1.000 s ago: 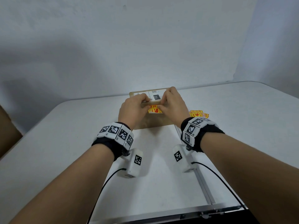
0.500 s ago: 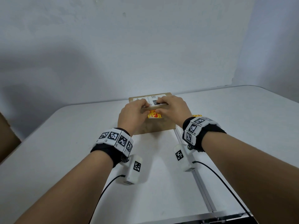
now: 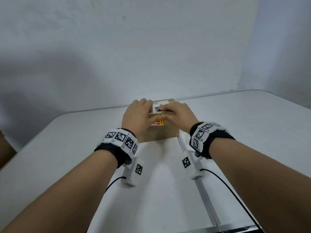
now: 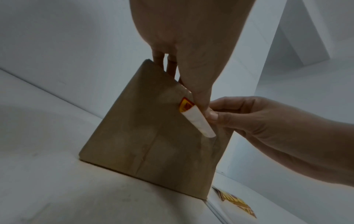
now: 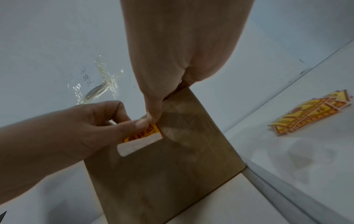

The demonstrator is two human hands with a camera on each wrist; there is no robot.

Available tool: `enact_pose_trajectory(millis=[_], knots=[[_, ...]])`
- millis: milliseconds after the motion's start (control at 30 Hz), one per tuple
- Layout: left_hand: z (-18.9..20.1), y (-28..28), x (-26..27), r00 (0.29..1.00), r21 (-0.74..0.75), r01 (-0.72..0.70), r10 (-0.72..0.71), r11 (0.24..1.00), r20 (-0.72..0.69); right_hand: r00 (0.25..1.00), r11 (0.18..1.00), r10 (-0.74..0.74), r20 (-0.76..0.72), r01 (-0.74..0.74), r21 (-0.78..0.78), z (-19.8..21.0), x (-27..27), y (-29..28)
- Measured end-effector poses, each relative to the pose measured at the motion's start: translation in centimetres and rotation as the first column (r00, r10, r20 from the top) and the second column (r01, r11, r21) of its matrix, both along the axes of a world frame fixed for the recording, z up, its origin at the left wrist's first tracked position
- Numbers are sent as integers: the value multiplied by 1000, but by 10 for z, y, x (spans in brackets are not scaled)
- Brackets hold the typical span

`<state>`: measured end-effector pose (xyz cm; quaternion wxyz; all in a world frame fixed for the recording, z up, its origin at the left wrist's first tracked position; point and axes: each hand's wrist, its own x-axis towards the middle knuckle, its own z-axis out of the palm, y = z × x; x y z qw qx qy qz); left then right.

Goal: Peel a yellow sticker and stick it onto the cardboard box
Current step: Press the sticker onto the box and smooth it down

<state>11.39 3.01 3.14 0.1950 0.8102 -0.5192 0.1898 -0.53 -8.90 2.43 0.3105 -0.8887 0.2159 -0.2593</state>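
Observation:
The brown cardboard box (image 3: pixel 161 135) stands on the white table (image 3: pixel 67 148), a white label (image 3: pixel 157 106) on its top. A yellow sticker (image 5: pixel 145 131) lies against the box's front face just under the top edge, its white backing (image 5: pixel 138 145) peeled partway and hanging below. My left hand (image 3: pixel 139 115) hooks its fingers over the box top and its thumb (image 5: pixel 138 125) pins the sticker to the front. My right hand (image 3: pixel 178 113) does the same from the right, its thumb (image 4: pixel 214 116) at the sticker's right edge beside the left thumb.
A loose pile of yellow stickers (image 5: pixel 310 113) lies on the table right of the box. A metal rail (image 3: pixel 200 185) runs from the box toward me. The wall stands close behind the box, with clear tape (image 5: pixel 97 87) stuck on it. A brown object (image 3: pixel 5 152) sits at far left.
Both hands moved forward with the sticker, from holding it in the air before the box to pinning it against the box's upper front, fingers now over the top.

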Motion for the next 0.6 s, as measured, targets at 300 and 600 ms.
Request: enact_pose_trajectory(millis=[300,600], knots=[[2,7,15,992,41,125,-125,991,-12,1000,1000,-7,-15,6,-28,-1,1,-2],[4,15,15,987,100,158,-158,982,-3,997,986,-64,-46,56,-156,-7,1,0]])
